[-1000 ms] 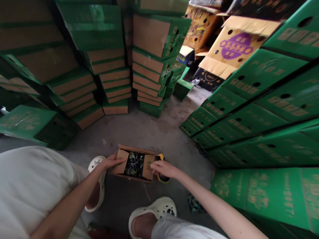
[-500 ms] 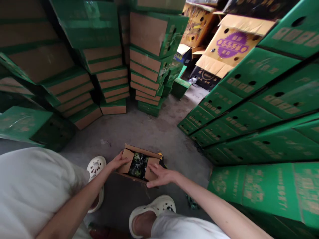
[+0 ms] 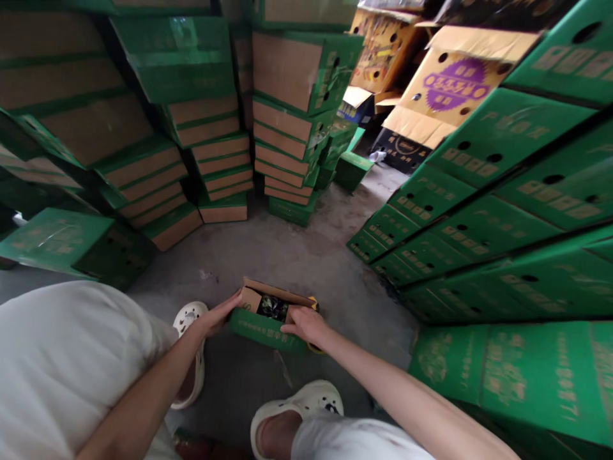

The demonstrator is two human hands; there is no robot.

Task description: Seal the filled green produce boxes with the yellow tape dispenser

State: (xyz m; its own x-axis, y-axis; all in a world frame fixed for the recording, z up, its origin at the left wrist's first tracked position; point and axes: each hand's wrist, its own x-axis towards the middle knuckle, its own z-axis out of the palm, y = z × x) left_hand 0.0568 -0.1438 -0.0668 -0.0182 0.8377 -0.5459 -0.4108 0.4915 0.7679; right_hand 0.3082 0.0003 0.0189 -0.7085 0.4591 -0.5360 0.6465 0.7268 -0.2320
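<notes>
On the floor between my feet stands a cardboard box (image 3: 265, 331), its near long flap showing green with pale print. Through the gap at its top, dark, glossy plastic (image 3: 272, 308) with green in it shows; what it wraps I cannot make out. My left hand (image 3: 221, 317) holds the left end of the box, fingers along the corner by the folded-in brown end flap (image 3: 251, 298). At the right, my right hand (image 3: 306, 324) grips the near flap, fingers over its inner side and thumb on the green face. The fingertips are partly hidden.
Stacks of green and brown boxes (image 3: 287, 134) rise ahead and to the left. A wall of green boxes (image 3: 460, 211) runs along the right. A lone green box (image 3: 62, 239) lies at the left. White clogs (image 3: 311, 402) are on my feet, close to the box.
The near green flap has come up into view and covers part of the opening. My right hand has moved from the right end flap onto that flap, its fingers now curled.
</notes>
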